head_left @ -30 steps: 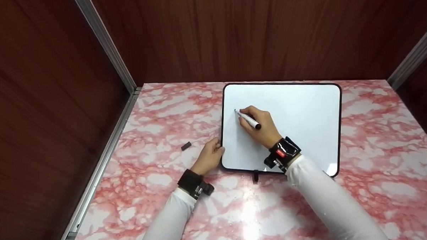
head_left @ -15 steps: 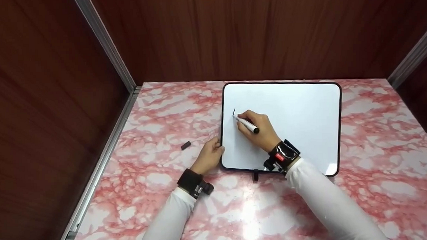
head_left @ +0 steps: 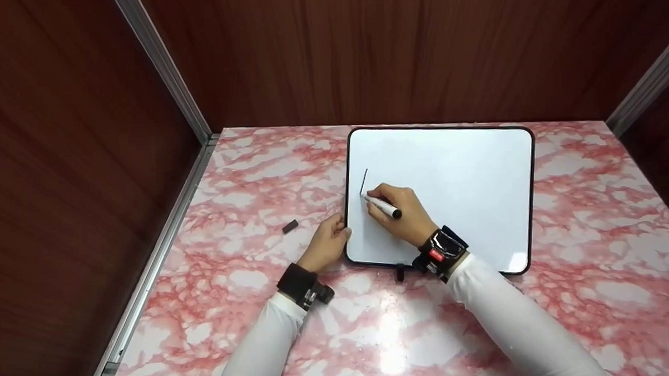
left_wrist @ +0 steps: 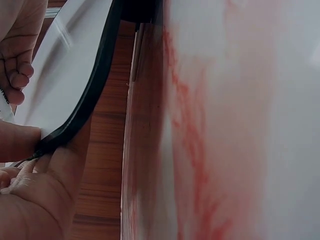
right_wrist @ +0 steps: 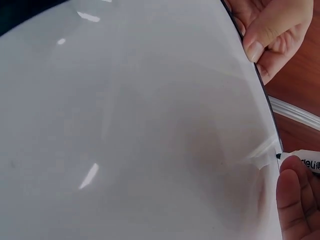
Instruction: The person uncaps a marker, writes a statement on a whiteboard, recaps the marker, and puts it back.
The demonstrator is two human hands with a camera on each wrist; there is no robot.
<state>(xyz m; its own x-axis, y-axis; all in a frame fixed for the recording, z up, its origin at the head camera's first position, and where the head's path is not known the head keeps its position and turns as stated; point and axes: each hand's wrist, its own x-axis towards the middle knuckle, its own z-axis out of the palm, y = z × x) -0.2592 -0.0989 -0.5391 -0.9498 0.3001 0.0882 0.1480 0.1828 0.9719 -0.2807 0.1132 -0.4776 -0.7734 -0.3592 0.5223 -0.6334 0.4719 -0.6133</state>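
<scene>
A whiteboard [head_left: 450, 167] with a thin black frame stands on the marbled table. My right hand [head_left: 402, 212] pinches a white marker [head_left: 384, 206] with a black end, its dark tip right at the board's surface. From that tip a slanted black line [head_left: 364, 181] runs up near the board's left side. My left hand [head_left: 326, 244] grips the board's left edge, the thumb [right_wrist: 265, 42] on the front face and fingers behind, as the right wrist view shows. In the left wrist view the black frame [left_wrist: 95, 85] sits between thumb and fingers.
A small dark marker cap [head_left: 290, 227] lies on the red-and-white table [head_left: 248, 280] left of my left hand. A black stand foot [head_left: 400, 272] juts out under the board's lower edge. Brown wood-patterned panels [head_left: 363, 53] with metal trim enclose the table at the back and sides.
My right hand has moved down and slightly left with the marker, and the black line has grown from a dot to a slanted stroke. The left hand keeps its grip on the board's edge.
</scene>
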